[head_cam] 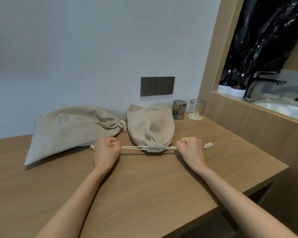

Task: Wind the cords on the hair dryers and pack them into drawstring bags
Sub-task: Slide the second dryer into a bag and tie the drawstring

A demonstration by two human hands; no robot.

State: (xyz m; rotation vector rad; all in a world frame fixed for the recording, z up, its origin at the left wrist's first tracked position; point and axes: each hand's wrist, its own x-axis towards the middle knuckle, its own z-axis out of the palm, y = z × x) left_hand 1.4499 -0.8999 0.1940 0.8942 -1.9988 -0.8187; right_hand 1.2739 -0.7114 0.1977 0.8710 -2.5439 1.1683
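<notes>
- The centre beige fabric drawstring bag [150,127] lies on the brown wooden desk [144,186], bulging, with its printed bottom toward the wall and its mouth toward the person.
- The mouth is gathered tight; the white drawstring cord [132,147] runs out of it level to both sides, taut.
- The left hand [107,150] is a closed fist gripping the cord just left of the mouth.
- The right hand [190,148] is a closed fist gripping the cord just right of the mouth.
- A knotted cord end [208,145] lies on the desk just beyond the right hand; another knot [92,146] shows beside the left hand.
- A second beige fabric drawstring bag [67,131] lies to the left, mouth cinched and pointing toward the first bag.
- An inverted smoky grey glass [179,109] and an inverted clear glass [195,109] stand against the wall, right of the bags.
- A dark double wall socket [157,86] is mounted above the bags.
- Beyond a wooden partition at right: brown labelled bottles [237,90], a black faucet [265,81], a white basin [282,109].
</notes>
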